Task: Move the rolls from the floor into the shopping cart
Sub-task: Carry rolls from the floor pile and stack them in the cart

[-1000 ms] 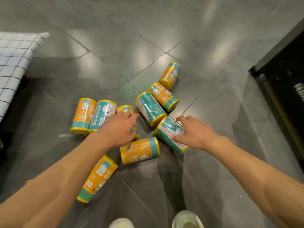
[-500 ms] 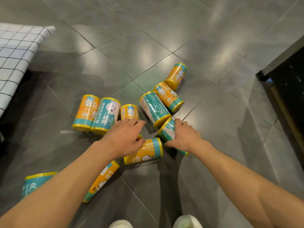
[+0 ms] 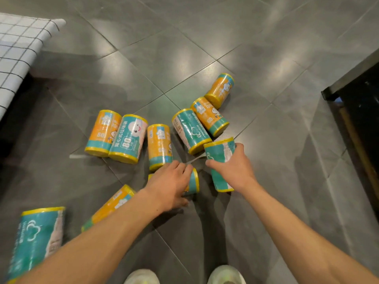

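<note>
Several orange and teal rolls with yellow rims lie scattered on the grey tiled floor. My right hand [image 3: 233, 171] grips a teal roll [image 3: 220, 152] and holds it tilted above the floor. My left hand [image 3: 169, 186] curls over an orange roll [image 3: 192, 182] lying on the floor and covers most of it. Just beyond my hands lie an orange roll [image 3: 160, 145] and a teal roll [image 3: 190, 131]. Another orange roll [image 3: 111, 203] lies partly under my left forearm. No shopping cart is in view.
A large teal roll [image 3: 35, 238] lies at the lower left. Two rolls [image 3: 117, 135] lie side by side at the left, two orange ones [image 3: 215, 108] at the back. A checked cloth [image 3: 18, 50] hangs at upper left; dark furniture [image 3: 356, 95] stands at right. My shoes [image 3: 225, 274] are below.
My right hand has closed round the teal roll and lifted it off the floor. My left hand has slid down onto the orange roll nearest me. The view has tipped downward.
</note>
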Available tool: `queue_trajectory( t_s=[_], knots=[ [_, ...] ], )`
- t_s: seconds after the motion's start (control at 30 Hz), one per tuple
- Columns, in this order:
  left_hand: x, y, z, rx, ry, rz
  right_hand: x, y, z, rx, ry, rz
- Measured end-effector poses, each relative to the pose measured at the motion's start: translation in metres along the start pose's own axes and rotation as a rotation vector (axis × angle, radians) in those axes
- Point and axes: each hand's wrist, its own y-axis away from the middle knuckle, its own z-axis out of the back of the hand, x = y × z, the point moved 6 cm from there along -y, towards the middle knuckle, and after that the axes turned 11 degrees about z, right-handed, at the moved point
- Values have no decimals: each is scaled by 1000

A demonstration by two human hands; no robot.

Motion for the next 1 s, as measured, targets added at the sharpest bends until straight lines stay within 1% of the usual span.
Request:
queue_trajectory(
  t_s=[0.2, 0.3, 0.37, 0.4, 0.47, 0.57, 0.63, 0.7, 0.87, 1.0],
  knots=[
    [-9, -3, -11, 57, -139, 65, 26, 7, 11, -67, -424, 12],
    [-5, 1, -16, 115, -51, 135, 35, 9, 3, -32, -512, 5],
    [4, 8, -17, 143, 105, 183, 42, 10, 1, -1, -503, 44],
    [11, 10, -19, 140, 220, 213, 43, 10, 2, 5, -499, 61],
    [27, 17, -16, 101, 554, 342, 45, 9, 5, 6, -522, 74],
    [49, 25, -1, -61, 1072, 560, 47, 7, 10, 16, -624, 62],
    [58, 27, 15, -151, 1356, 624, 50, 8, 12, 32, -673, 62],
    [67, 26, 31, -174, 1573, 644, 56, 10, 15, 55, -713, 79],
    [80, 21, 73, -256, 1710, 598, 79, 17, 27, 103, -793, 128],
    [77, 30, 123, -301, 1813, 542, 114, 26, 53, 132, -839, 160]
  ],
)
